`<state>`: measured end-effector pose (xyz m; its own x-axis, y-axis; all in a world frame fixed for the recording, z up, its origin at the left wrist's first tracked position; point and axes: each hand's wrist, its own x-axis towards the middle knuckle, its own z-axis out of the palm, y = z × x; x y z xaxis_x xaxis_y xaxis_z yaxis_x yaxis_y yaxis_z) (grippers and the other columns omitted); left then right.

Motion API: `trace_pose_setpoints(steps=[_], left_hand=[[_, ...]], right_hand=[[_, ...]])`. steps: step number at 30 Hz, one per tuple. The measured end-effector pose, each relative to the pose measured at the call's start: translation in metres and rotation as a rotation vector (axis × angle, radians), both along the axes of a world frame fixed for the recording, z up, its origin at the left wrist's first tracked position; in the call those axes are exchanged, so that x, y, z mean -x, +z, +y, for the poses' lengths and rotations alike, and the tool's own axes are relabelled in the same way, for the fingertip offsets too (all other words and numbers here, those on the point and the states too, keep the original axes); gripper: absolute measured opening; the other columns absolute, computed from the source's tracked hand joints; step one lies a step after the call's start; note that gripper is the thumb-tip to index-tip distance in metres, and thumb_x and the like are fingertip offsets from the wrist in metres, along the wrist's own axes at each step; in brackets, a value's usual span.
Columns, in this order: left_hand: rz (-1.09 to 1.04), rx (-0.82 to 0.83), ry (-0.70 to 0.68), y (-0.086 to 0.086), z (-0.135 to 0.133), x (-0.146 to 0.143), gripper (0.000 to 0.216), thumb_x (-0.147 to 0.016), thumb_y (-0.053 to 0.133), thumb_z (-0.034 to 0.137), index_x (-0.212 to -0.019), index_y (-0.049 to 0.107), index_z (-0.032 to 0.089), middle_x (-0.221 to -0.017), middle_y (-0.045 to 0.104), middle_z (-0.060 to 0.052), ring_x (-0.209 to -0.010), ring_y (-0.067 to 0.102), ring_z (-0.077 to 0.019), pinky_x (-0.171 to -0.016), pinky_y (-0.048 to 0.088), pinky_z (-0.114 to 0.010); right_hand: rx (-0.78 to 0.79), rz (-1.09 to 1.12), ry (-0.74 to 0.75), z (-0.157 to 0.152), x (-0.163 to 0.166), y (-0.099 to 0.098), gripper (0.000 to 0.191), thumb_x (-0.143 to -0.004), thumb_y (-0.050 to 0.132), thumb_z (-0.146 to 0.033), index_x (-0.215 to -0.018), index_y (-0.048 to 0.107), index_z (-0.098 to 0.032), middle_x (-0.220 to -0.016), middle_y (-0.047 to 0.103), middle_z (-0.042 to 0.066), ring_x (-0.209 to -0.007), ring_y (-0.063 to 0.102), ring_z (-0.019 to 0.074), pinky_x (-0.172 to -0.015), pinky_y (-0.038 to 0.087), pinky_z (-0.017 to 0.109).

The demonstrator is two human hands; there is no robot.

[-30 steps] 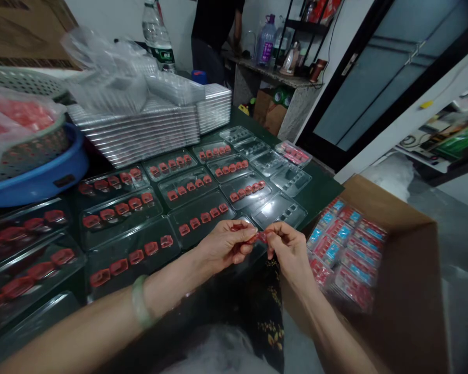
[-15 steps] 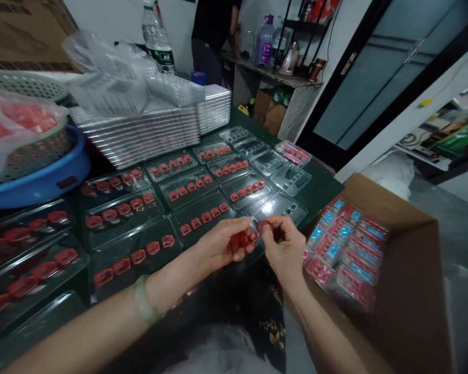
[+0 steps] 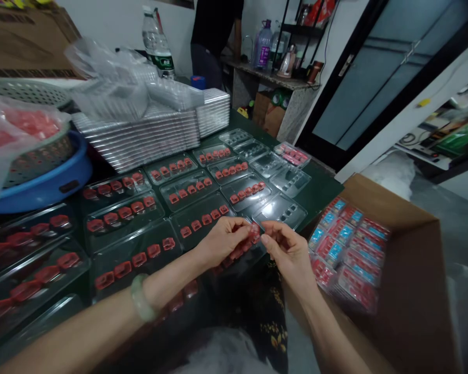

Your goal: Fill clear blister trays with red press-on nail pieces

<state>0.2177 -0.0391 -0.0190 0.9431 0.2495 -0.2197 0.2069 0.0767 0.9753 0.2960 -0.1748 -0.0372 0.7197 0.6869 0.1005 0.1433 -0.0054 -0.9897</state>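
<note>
My left hand (image 3: 224,240) is curled over a clear plastic tray (image 3: 242,252) at the table's near edge, its fingers pinched on a small red piece (image 3: 254,231). Right beside it, my right hand (image 3: 286,249) has its fingers curled with the fingertips almost touching the left's; whether it holds anything is unclear. Rows of clear trays with red pieces (image 3: 200,221) cover the dark green table (image 3: 320,189). An unfilled tray (image 3: 281,209) lies just beyond my hands.
A cardboard box (image 3: 405,244) with red and blue packets (image 3: 347,244) stands at the right. A stack of unfilled clear trays (image 3: 148,132) and a blue basin (image 3: 42,182) with red pieces sit at the back left. A person (image 3: 214,36) stands at a far counter.
Both hands have dropped from just above the table onto the near tray. The red piece that my right hand pinched now sits under the left fingers.
</note>
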Motion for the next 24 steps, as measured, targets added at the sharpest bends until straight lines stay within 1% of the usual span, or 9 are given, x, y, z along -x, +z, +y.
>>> trace_pose_setpoints(steps=[3, 5, 10, 13, 15, 16, 19, 21, 24], left_hand=[[0.024, 0.131, -0.055, 0.003, -0.004, -0.002, 0.026, -0.077, 0.047, 0.038, -0.069, 0.053, 0.014, -0.051, 0.049, 0.002, -0.032, 0.034, -0.0034, -0.029, 0.021, -0.016], [0.049, 0.207, -0.102, 0.004, -0.007, -0.005, 0.026, -0.077, 0.048, 0.037, -0.069, 0.053, 0.013, -0.050, 0.049, 0.001, -0.032, 0.035, -0.0033, -0.029, 0.020, -0.015], [0.097, 0.387, -0.155, -0.004, -0.012, -0.013, 0.022, -0.073, 0.054, 0.032, -0.070, 0.056, 0.010, -0.052, 0.049, 0.000, -0.038, 0.041, -0.0044, -0.030, 0.023, -0.013], [0.094, 0.498, -0.115, -0.014, -0.009, -0.016, 0.017, -0.072, 0.056, 0.026, -0.072, 0.057, 0.009, -0.062, 0.054, -0.003, -0.046, 0.049, -0.0069, -0.035, 0.034, -0.015], [0.058, 0.576, -0.068, -0.019, -0.003, -0.016, 0.011, -0.070, 0.056, 0.017, -0.079, 0.057, 0.010, -0.071, 0.058, -0.006, -0.057, 0.057, -0.0109, -0.046, 0.044, -0.019], [0.036, 0.602, -0.049, -0.020, 0.001, -0.015, 0.014, -0.069, 0.055, 0.012, -0.082, 0.057, 0.010, -0.075, 0.060, -0.008, -0.064, 0.059, -0.0132, -0.052, 0.047, -0.022], [-0.010, 0.617, -0.019, -0.021, 0.012, -0.010, 0.021, -0.067, 0.055, 0.006, -0.088, 0.056, 0.009, -0.079, 0.062, -0.011, -0.076, 0.061, -0.0181, -0.066, 0.049, -0.028], [-0.012, 0.593, 0.002, -0.020, 0.018, -0.006, 0.021, -0.069, 0.056, 0.009, -0.089, 0.056, 0.009, -0.076, 0.063, -0.011, -0.074, 0.062, -0.0187, -0.065, 0.050, -0.028], [0.010, 0.552, 0.054, -0.018, 0.024, -0.002, 0.021, -0.069, 0.059, 0.013, -0.090, 0.056, 0.010, -0.071, 0.062, -0.008, -0.064, 0.061, -0.0162, -0.051, 0.048, -0.023]], right_hand=[[-0.050, -0.040, -0.006, -0.003, 0.001, -0.003, 0.023, -0.073, 0.057, -0.021, -0.096, 0.057, -0.021, -0.085, 0.056, 0.002, -0.074, 0.053, 0.0124, -0.064, 0.044, 0.025], [-0.080, -0.060, -0.028, -0.004, 0.003, -0.006, 0.022, -0.073, 0.057, -0.019, -0.095, 0.057, -0.022, -0.086, 0.056, 0.002, -0.075, 0.054, 0.0129, -0.067, 0.044, 0.027], [-0.085, -0.074, -0.087, -0.015, 0.003, -0.010, 0.020, -0.074, 0.056, -0.019, -0.094, 0.057, -0.022, -0.083, 0.057, 0.002, -0.070, 0.055, 0.0122, -0.062, 0.044, 0.025], [0.014, -0.168, -0.169, -0.024, -0.020, -0.016, 0.019, -0.073, 0.056, -0.024, -0.092, 0.058, -0.020, -0.083, 0.059, 0.003, -0.069, 0.054, 0.0126, -0.062, 0.044, 0.026], [0.106, -0.279, -0.263, -0.027, -0.044, -0.024, 0.020, -0.073, 0.057, -0.028, -0.090, 0.059, -0.019, -0.079, 0.059, 0.003, -0.068, 0.054, 0.0131, -0.062, 0.043, 0.027], [0.154, -0.339, -0.296, -0.028, -0.057, -0.028, 0.020, -0.072, 0.057, -0.031, -0.088, 0.059, -0.018, -0.077, 0.059, 0.003, -0.066, 0.054, 0.0133, -0.062, 0.042, 0.027], [0.293, -0.507, -0.311, -0.025, -0.089, -0.038, 0.022, -0.072, 0.056, -0.035, -0.083, 0.061, -0.017, -0.074, 0.059, 0.003, -0.065, 0.053, 0.0141, -0.059, 0.041, 0.027], [0.365, -0.598, -0.272, -0.021, -0.099, -0.040, 0.021, -0.073, 0.055, -0.035, -0.082, 0.062, -0.017, -0.075, 0.060, 0.004, -0.066, 0.053, 0.0146, -0.060, 0.040, 0.026], [0.403, -0.693, -0.200, -0.018, -0.098, -0.036, 0.020, -0.074, 0.054, -0.034, -0.083, 0.062, -0.018, -0.078, 0.060, 0.004, -0.067, 0.054, 0.0145, -0.061, 0.040, 0.026]])
